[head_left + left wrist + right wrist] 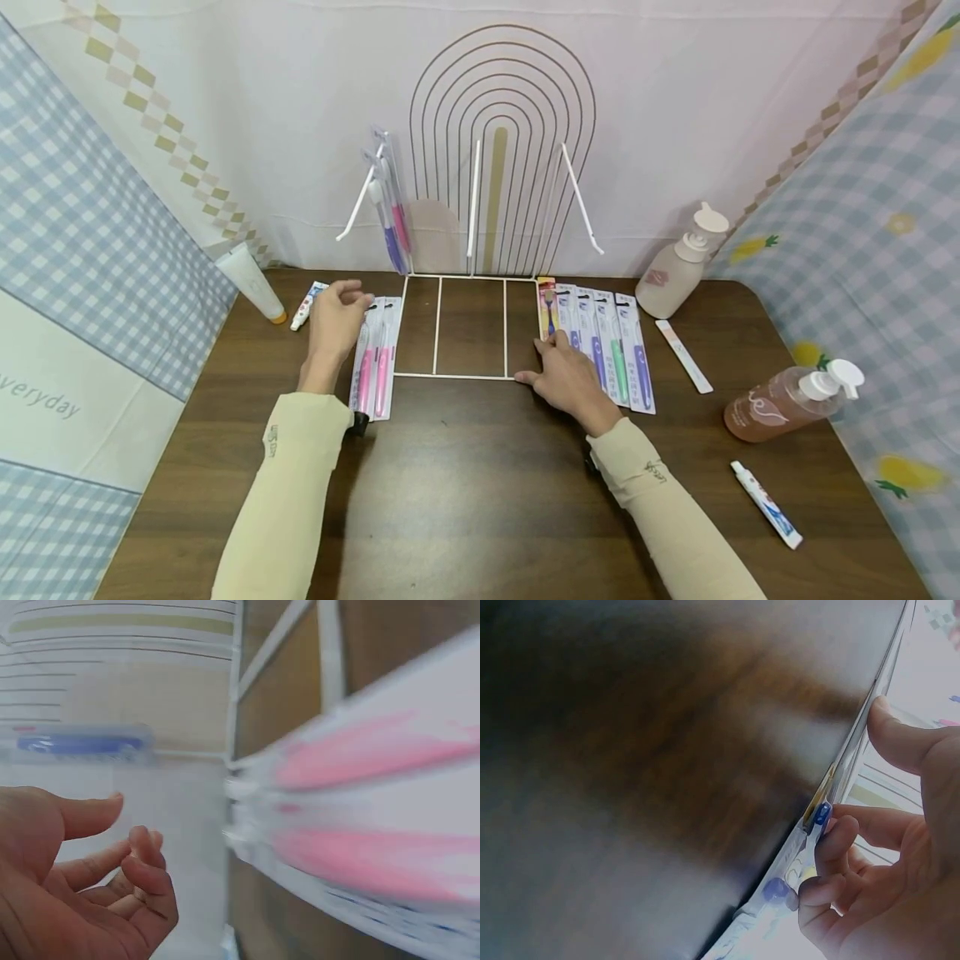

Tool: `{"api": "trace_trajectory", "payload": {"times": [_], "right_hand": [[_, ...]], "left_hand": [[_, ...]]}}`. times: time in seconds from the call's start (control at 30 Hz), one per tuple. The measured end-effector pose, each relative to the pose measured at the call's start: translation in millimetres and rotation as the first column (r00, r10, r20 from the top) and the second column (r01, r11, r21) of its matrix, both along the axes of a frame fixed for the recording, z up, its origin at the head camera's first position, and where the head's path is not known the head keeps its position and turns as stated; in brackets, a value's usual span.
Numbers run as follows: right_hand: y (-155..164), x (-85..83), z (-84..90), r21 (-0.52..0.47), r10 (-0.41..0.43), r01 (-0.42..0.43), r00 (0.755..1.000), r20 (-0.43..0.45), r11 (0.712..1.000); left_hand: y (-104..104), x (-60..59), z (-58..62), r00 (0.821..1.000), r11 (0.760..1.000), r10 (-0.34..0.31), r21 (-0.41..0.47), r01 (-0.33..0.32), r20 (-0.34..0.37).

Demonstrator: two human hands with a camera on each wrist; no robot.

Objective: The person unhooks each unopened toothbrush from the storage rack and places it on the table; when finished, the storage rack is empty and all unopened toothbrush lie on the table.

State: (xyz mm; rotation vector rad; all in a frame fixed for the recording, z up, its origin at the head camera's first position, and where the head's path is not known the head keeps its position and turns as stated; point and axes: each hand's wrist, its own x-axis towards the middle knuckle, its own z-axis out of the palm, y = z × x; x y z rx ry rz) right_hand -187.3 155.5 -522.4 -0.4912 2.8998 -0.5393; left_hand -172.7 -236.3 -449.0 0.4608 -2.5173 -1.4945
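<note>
White wire makes up the display rack at the back of your dark wood bench. From the head view, one hook already carries carded toothbrushes; the other two prongs are bare, so I judge most of the hanging remains. Your left hand hovers with loosely curled fingers beside the pink toothbrush packs. Your right hand rests on the fanned row of toothbrush packs. Pump bottles, toothpaste tubes and checked cloth screens surround you.

The left wrist view shows relaxed, empty fingers near the blurred pink cards.

The right wrist view shows fingertips pinching a pack's edge.
</note>
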Motion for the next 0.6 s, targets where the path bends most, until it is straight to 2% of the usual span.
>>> {"api": "trace_trajectory", "payload": {"times": [0.03, 0.13, 0.27, 0.43, 0.6], "right_hand": [[-0.1, 0.1, 0.2, 0.003, 0.002, -0.002, 1.0, -0.002, 1.0], [-2.5, 4.9, 9.8, 0.005, 0.003, -0.003, 1.0, 0.008, 1.0], [-6.3, 14.2, 27.0, 0.013, 0.003, -0.003, 1.0, 0.008, 1.0], [-11.0, 22.0, 41.5, 0.023, -0.015, 0.015, 1.0, 0.021, 1.0], [-11.0, 20.5, 41.2, 0.025, -0.015, 0.014, 0.999, 0.032, 1.0]], "left_hand": [[5.1, 0.3, 13.0, 1.0, 1.0, -0.014, 0.009, 0.014, -0.011], [12.6, -7.8, 36.4, 0.998, 0.999, -0.013, 0.05, 0.016, -0.063], [19.9, -23.1, 57.6, 0.991, 0.994, -0.005, 0.105, 0.018, -0.131], [29.1, -39.8, 73.6, 0.978, 0.988, 0.016, 0.155, 0.017, -0.206], [33.6, -48.3, 82.2, 0.972, 0.983, 0.013, 0.181, 0.03, -0.236]]}}
